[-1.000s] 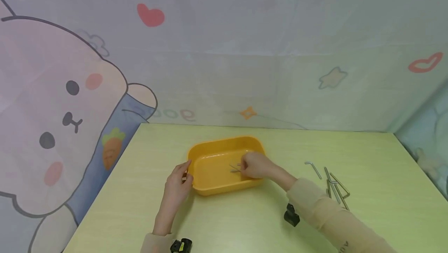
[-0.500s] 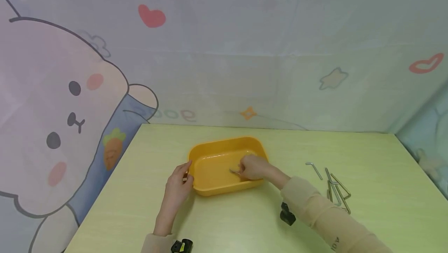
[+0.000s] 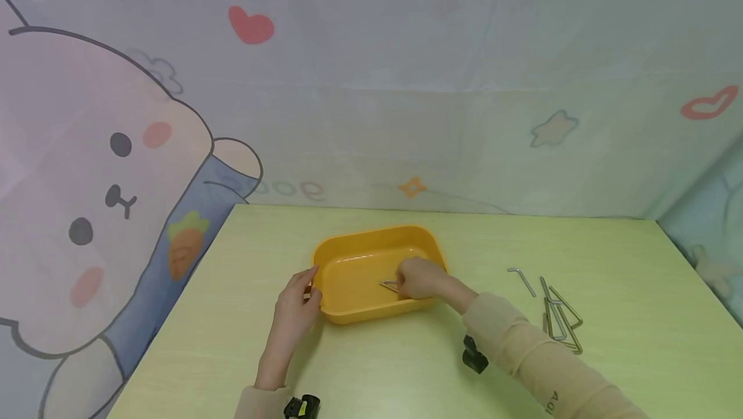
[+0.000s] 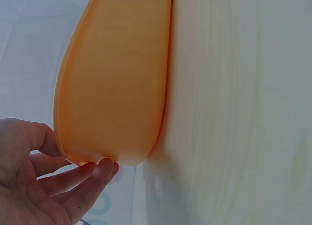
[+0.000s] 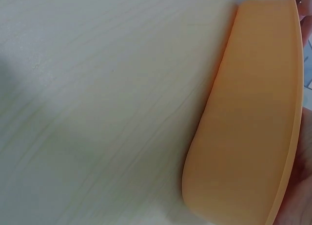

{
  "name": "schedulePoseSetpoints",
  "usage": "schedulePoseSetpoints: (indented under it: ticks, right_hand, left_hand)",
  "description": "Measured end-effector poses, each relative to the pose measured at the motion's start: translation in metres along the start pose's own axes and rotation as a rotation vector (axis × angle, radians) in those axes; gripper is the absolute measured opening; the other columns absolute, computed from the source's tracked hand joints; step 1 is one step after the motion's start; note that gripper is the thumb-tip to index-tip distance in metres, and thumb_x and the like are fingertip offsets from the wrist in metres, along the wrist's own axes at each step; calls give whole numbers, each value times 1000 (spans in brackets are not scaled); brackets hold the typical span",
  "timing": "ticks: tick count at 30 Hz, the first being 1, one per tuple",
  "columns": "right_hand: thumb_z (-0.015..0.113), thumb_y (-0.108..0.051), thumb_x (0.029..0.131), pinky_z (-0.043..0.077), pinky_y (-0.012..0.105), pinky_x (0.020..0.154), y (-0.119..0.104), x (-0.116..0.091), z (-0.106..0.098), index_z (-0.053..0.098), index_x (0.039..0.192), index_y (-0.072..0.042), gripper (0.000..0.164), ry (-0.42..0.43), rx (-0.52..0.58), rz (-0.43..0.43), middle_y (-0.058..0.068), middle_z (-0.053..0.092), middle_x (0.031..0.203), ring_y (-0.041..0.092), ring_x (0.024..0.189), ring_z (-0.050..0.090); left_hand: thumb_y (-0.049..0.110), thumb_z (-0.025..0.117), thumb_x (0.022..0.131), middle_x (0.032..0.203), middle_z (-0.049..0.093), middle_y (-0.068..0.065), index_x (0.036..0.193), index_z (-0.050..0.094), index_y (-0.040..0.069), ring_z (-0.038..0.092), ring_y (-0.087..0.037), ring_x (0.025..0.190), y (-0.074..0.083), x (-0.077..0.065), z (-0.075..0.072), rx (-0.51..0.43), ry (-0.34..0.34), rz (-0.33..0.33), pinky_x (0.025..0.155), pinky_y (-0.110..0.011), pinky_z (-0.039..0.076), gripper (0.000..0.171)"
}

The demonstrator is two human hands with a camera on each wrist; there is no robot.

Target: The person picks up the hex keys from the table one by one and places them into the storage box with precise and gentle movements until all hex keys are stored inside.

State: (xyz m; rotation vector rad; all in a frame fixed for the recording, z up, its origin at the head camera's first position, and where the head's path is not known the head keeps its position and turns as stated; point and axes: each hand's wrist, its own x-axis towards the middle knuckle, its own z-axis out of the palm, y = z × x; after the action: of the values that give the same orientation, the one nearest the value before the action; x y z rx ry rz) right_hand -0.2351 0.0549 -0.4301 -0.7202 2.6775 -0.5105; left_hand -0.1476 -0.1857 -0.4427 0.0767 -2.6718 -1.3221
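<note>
A yellow plastic tray [image 3: 371, 311] stands on the table. My left hand [image 3: 295, 312] grips its left end, with the fingers [image 4: 92, 186] against the outer wall and the thumb at the rim. My right hand [image 3: 422, 278] reaches down inside the tray's right part, fingers curled. Thin metal hex keys [image 3: 389, 285] stick out to the left of those fingers, low over the tray floor. Their other ends are hidden by the hand. In the right wrist view the tray's outer wall [image 5: 243, 113] covers most of the right hand [image 5: 298, 186].
Right of the tray, one silver hex key [image 3: 524, 282] lies apart on the pale wooden table [image 3: 395, 367]. Several more hex keys [image 3: 560, 316], brass-coloured and silver, lie in a crossed pile nearer the right forearm. A printed cloth [image 3: 371, 116] hangs behind the table.
Inside the tray, my right hand has shifted slightly, and the metal pieces by its fingers have changed angle and drawn together. The left hand keeps its place on the tray.
</note>
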Motion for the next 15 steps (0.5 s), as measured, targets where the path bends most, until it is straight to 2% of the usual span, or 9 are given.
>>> schedulePoseSetpoints:
  ticks: [8, 15]
  right_hand:
    - [66, -5, 76, 39, 23, 53, 0, -1, -2, 63, 63, -10, 14, -12, 29, 1, -2, 59, 64, 13, 58, 48]
    - [61, -2, 74, 40, 22, 52, 5, -2, -4, 62, 62, -10, 14, -8, 72, -54, -3, 57, 62, 11, 56, 47]
  left_hand:
    - [5, 48, 93, 138, 52, -20, 139, 49, 1, 60, -33, 109, 1, 0, -1, 3, 3, 5, 92, -43, 56, 47]
    - [4, 48, 92, 137, 53, -20, 139, 50, 1, 61, -33, 108, 1, 1, 0, 7, 6, 9, 91, -43, 56, 46]
